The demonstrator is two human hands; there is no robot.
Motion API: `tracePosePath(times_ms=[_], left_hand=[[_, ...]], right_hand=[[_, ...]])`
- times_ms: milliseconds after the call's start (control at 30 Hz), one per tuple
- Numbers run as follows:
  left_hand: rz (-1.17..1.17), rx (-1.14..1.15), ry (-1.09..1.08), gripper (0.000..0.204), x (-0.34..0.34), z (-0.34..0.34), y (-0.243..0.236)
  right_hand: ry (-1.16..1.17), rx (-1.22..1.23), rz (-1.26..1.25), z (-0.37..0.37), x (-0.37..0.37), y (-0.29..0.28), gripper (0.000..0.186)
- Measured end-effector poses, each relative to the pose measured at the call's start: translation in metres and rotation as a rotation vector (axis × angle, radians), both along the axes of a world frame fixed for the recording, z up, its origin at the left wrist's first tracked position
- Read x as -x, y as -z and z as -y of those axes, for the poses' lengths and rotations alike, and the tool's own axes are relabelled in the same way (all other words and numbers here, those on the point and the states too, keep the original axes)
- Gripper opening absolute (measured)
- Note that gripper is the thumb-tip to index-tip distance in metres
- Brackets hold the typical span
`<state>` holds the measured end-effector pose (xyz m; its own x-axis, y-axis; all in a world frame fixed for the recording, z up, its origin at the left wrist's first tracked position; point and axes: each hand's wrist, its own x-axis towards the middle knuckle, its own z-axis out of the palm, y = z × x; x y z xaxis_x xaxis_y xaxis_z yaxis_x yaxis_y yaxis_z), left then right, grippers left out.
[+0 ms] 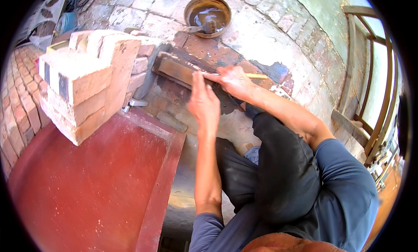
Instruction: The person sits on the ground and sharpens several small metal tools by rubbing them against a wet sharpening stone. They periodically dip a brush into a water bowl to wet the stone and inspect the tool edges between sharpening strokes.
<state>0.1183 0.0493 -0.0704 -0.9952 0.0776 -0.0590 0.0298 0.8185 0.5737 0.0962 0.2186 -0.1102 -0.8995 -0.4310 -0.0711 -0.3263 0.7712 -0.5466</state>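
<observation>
A thin tool with a yellow handle (256, 76) lies across the grip of my right hand (235, 81), its fingers closed round it. The handle's end sticks out to the right. My left hand (204, 104) is raised with its fingers pressed together, and their tips meet the tool's other end. What shape that end has is hidden by the fingers. Just beyond and under the hands, a long brown block (175, 71) with a wet-looking surface lies at a slant. My hands are at its right end.
A brown bowl (188, 12) of murky liquid stands beyond the block, with a brush (208, 27) resting over its rim. Stacked pale bricks (93, 84) rise at left, beside a red panel (93, 173). A wooden frame (348, 64) stands at right. The paving (300, 56) is uneven.
</observation>
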Motion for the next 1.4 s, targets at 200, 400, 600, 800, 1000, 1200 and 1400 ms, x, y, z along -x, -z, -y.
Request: tracePosePath(times_ms=[200,400,600,800,1000,1200,1400], left_hand=[[0.315,0.158,-0.018,0.076,0.001,-0.006,-0.021],[0.403,0.095,-0.020,0.085,-0.008,-0.007,-0.013],[0.282,0.065,-0.052,0.092,0.013,-0.008,-0.009],[0.354,-0.031,-0.001,0.098,-0.017,-0.016,-0.005],[0.243,-0.028,-0.043,0.090,-0.003,-0.010,-0.004],[0.304,-0.014,-0.040,0.094,-0.006,-0.010,-0.001],[0.345,-0.005,-0.023,0.098,-0.012,-0.016,-0.003]], right_hand=[[0.005,0.050,-0.056,0.015,0.023,0.004,0.049],[0.004,0.065,0.094,0.009,0.014,-0.011,0.062],[-0.040,0.006,0.026,0.020,0.044,-0.008,0.060],[-0.041,0.052,0.073,-0.004,0.015,0.002,0.060],[-0.036,0.066,-0.007,0.006,0.033,0.009,0.057],[-0.007,0.086,0.053,0.004,0.026,0.007,0.057],[-0.031,0.133,0.029,-0.008,0.019,0.008,0.059]])
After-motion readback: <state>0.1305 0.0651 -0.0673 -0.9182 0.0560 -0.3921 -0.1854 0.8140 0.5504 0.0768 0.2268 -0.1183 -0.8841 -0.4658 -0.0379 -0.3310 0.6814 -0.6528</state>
